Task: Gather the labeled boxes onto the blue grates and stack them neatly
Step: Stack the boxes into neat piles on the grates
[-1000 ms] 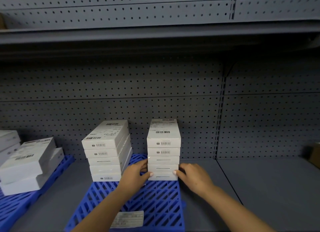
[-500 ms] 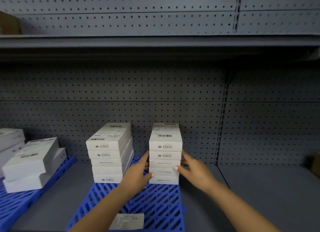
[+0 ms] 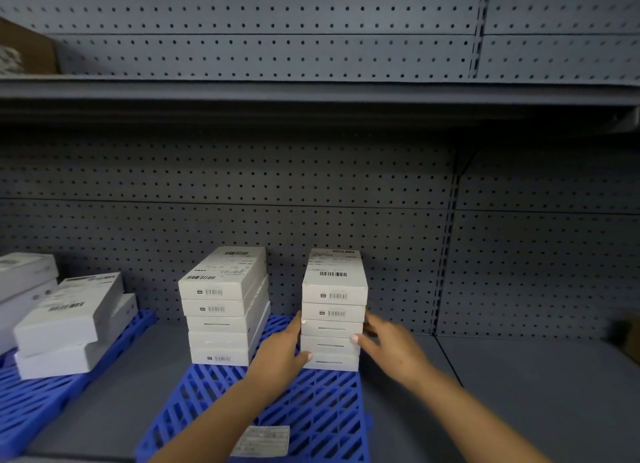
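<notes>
Two stacks of white labeled boxes stand on the middle blue grate (image 3: 311, 414). The right stack (image 3: 333, 310) is several boxes high and squared up. My left hand (image 3: 282, 353) presses its left side near the bottom, and my right hand (image 3: 389, 346) presses its right side, so both hands clamp the lower boxes between them. The left stack (image 3: 223, 307), also several boxes high, stands untouched with its boxes slightly offset. More white boxes (image 3: 69, 320) lie loosely piled on a second blue grate (image 3: 41, 403) at the far left.
A paper label (image 3: 261, 440) lies on the near edge of the middle grate. Grey shelf floor (image 3: 540, 393) extends to the right. An upper shelf (image 3: 311, 92) hangs overhead. A brown carton (image 3: 628, 334) sits at the far right edge, another (image 3: 24, 47) at top left.
Both hands slid up from the base of the right stack to its lower sides. The view tilted slightly, so the shelf appears lower.
</notes>
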`<act>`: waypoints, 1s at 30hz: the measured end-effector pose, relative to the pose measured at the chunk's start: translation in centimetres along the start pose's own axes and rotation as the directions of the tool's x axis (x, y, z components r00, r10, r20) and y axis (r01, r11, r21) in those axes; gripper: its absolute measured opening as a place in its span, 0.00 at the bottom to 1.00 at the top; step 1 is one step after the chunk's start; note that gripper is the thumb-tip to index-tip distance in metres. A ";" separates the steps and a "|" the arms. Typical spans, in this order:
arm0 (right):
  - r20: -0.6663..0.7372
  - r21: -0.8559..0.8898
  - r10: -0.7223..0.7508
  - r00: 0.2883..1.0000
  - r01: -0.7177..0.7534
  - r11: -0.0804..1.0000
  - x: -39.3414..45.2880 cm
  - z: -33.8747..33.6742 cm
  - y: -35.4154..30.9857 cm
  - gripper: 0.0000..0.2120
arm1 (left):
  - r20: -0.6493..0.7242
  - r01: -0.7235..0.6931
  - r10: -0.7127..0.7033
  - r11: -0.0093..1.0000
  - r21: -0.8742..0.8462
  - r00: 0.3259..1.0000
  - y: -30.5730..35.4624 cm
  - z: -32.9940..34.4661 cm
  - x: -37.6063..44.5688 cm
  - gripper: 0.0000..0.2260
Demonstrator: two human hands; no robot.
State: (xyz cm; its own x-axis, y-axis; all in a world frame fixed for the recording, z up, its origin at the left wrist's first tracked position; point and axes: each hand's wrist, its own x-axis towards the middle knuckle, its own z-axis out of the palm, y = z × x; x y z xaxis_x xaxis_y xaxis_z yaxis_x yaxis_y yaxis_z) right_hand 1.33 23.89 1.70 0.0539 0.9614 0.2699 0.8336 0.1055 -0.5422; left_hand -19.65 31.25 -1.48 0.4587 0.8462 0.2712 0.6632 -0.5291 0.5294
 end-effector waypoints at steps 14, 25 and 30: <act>0.103 0.054 0.104 0.989 -0.110 0.992 -2.2 4.5 2.2 0.17 | 0.029 0.028 -0.030 0.998 0.060 0.999 -1.1 1.3 -1.0 0.21; 0.106 0.019 0.106 0.989 -0.109 0.994 -2.1 5.1 2.7 0.19 | 0.042 0.029 -0.039 0.974 0.224 0.998 -1.5 1.8 -1.2 0.14; 0.127 0.013 0.121 0.985 -0.123 0.992 -2.0 4.8 2.8 0.21 | 0.044 0.023 -0.035 0.972 0.234 0.998 -1.7 1.7 -1.3 0.14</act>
State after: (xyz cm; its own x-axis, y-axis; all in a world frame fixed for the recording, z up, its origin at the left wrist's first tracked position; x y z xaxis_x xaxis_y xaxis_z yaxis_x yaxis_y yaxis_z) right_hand 0.91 23.49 -4.13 0.0837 0.9916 0.0990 0.8131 -0.0105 -0.5821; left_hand -20.31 30.96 -4.10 0.4611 0.8604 0.2169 0.7939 -0.5092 0.3324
